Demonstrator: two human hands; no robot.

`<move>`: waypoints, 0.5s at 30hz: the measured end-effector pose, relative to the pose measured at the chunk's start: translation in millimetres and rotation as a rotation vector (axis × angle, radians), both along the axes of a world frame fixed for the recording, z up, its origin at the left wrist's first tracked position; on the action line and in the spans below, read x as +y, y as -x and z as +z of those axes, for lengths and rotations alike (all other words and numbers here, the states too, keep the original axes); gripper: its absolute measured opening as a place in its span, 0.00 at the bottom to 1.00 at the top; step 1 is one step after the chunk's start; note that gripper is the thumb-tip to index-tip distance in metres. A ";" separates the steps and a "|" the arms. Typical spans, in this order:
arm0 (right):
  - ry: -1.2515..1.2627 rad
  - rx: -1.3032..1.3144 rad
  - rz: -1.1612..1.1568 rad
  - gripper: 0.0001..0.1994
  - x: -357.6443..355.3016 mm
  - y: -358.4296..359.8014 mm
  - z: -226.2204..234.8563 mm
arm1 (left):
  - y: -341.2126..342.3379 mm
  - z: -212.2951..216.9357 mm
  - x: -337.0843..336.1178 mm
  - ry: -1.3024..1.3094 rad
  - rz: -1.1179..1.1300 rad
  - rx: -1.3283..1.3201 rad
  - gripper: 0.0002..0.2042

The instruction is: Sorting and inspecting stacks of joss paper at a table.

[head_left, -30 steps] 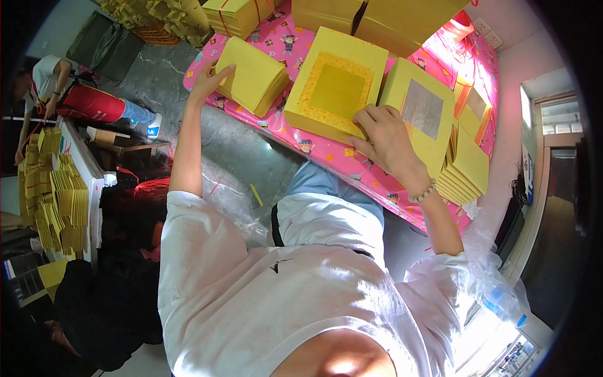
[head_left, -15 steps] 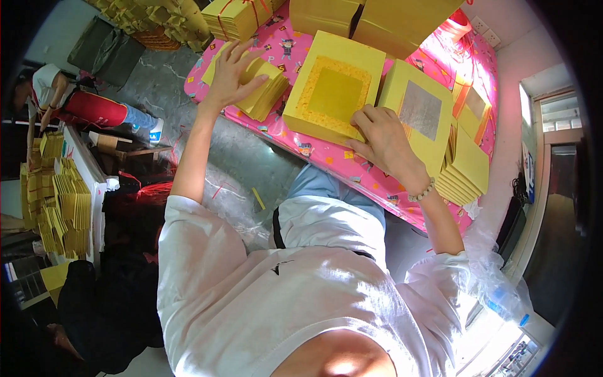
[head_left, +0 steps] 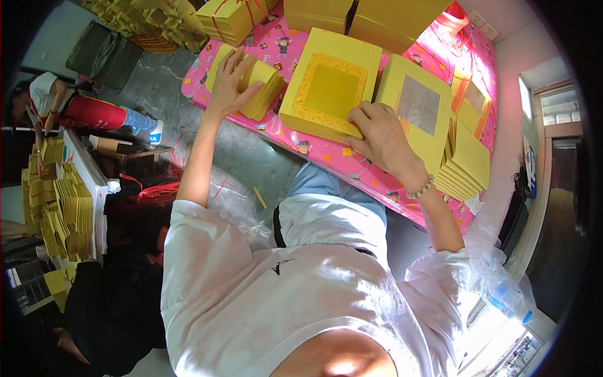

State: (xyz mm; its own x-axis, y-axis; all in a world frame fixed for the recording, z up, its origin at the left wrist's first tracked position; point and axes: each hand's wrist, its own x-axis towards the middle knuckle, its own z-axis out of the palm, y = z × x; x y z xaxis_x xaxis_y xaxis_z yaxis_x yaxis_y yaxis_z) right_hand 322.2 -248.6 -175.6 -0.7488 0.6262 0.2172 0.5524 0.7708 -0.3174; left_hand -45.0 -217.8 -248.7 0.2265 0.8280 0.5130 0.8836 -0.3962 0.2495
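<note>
My left hand [head_left: 231,88] rests over a small stack of folded yellow paper [head_left: 265,94], fingers spread and thumb pointing right. To its right lies a thick stack of yellow paper sheets [head_left: 295,113]; the top sheet has an orange-speckled frame around a plain gold square [head_left: 334,88]. My right hand [head_left: 380,135] wears a bead bracelet [head_left: 421,188]. Its fingers curl over the near right corner of this stack, with the thumb against the front edge, gripping the paper there. Whether a single sheet is lifted there, I cannot tell.
A second yellow stack with a silver square [head_left: 419,107] and folded yellow paper bundles [head_left: 463,169] lie rightward on the pink patterned tablecloth [head_left: 301,147]. Taller yellow stacks [head_left: 396,22] stand behind. At far left, a person in a red apron [head_left: 94,113] works by another table of folded paper [head_left: 69,201].
My left hand has come down slightly onto the folded paper, its fingers less raised. My right hand keeps to the same corner of the thick stack. The whole view has shifted a little.
</note>
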 end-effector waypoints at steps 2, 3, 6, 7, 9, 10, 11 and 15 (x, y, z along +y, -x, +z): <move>0.004 0.001 0.003 0.17 -0.4 -0.5 0.7 | -1.7 1.8 -0.8 -0.005 -0.001 0.004 0.33; 0.001 0.006 0.000 0.17 -0.6 -0.5 1.0 | -4.1 2.9 -0.8 0.008 0.005 0.000 0.36; 0.000 0.004 -0.003 0.17 -0.5 -0.4 3.0 | -5.6 1.8 -0.4 0.011 0.034 0.043 0.41; 0.003 -0.003 -0.004 0.17 -0.4 -0.1 4.1 | -5.1 0.7 -0.3 0.000 0.057 0.090 0.44; 0.009 -0.014 0.000 0.17 0.8 1.5 5.9 | -1.1 -1.3 -0.3 0.004 0.059 0.054 0.44; 0.015 -0.025 0.004 0.16 1.6 2.8 7.5 | 0.8 -2.7 -0.9 0.008 0.060 0.018 0.44; 0.017 -0.026 0.006 0.16 3.5 4.6 11.0 | 1.0 -4.5 -1.3 0.009 0.062 0.017 0.44; 0.048 -0.032 -0.016 0.15 23.7 27.8 25.2 | 0.0 -10.7 -2.7 0.025 0.052 -0.040 0.44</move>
State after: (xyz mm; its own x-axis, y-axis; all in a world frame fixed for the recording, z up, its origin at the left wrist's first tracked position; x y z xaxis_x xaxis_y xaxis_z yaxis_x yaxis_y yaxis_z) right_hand 294.3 -224.9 -150.4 -0.7448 0.6472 0.1625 0.5751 0.7460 -0.3357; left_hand -45.0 -220.5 -259.4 0.1630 0.8507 0.4997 0.8918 -0.3437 0.2942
